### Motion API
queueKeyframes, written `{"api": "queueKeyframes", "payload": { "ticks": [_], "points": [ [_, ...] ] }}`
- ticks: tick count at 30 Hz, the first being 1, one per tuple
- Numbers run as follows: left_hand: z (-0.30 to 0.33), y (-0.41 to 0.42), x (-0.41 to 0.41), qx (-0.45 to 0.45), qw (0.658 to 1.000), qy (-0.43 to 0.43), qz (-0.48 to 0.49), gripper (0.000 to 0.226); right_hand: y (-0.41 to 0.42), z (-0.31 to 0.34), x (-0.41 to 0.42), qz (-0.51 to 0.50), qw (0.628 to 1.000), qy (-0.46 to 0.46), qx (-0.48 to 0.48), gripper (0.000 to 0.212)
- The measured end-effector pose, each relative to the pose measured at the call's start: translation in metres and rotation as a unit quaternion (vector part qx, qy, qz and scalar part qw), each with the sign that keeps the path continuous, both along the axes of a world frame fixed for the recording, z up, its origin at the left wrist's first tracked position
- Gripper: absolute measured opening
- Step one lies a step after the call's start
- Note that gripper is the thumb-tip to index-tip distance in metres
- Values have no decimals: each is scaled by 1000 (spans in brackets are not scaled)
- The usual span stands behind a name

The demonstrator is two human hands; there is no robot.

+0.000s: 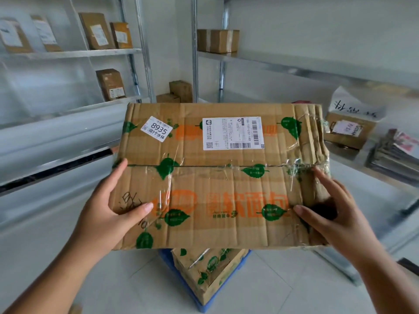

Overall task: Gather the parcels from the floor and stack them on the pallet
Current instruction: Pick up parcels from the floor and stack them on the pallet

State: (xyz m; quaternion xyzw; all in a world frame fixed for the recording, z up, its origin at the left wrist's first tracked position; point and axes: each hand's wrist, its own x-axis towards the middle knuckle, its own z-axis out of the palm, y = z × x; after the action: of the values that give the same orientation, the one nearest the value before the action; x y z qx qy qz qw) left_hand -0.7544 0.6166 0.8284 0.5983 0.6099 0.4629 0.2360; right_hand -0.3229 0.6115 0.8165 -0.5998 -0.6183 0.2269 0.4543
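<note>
Mid-carry: my left hand (113, 207) and right hand (328, 214) gripping box (217, 177) sides, thumbs on top. Next: lower squarely onto stacked box (208, 270) on blue pallet (166, 259), 6 o'clock below.

The white tiled floor (260, 288) carries a blue pallet (166, 260), and one taped cardboard parcel with green leaf prints (208, 270) lies on this pallet. The metal shelves on the left (74, 53) hold several small brown parcels (97, 30) standing upright. The shelves on the right (283, 62) hold one brown box (218, 40) on the upper board, and lower a labelled carton (347, 130) beside a pile of flat printed items (394, 155).
</note>
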Motion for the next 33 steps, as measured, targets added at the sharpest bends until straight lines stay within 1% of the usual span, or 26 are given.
{"api": "queueKeyframes", "payload": {
  "ticks": [9,12,14,18,23,26,33],
  "points": [
    [7,22,132,2,1000,-9,3,103,33,-5,127,13,1000,-6,8,87],
    [5,35,165,-3,1000,-18,2,104,49,-4,160,15,1000,-9,11,81],
    [1,44,180,-11,1000,-22,0,104,61,-4,177,18,1000,-10,5,83],
    [-7,68,198,-22,999,-25,5,104,88,-6,197,26,999,-16,-10,91],
    [-19,112,199,-21,999,-32,4,104,134,-14,201,34,999,-26,-21,90],
    [-24,142,200,-21,999,-44,8,103,164,-13,199,34,998,-36,-24,84],
    [-33,197,211,-50,997,-49,32,104,243,-15,208,47,997,-50,-29,90]
  ]
}}
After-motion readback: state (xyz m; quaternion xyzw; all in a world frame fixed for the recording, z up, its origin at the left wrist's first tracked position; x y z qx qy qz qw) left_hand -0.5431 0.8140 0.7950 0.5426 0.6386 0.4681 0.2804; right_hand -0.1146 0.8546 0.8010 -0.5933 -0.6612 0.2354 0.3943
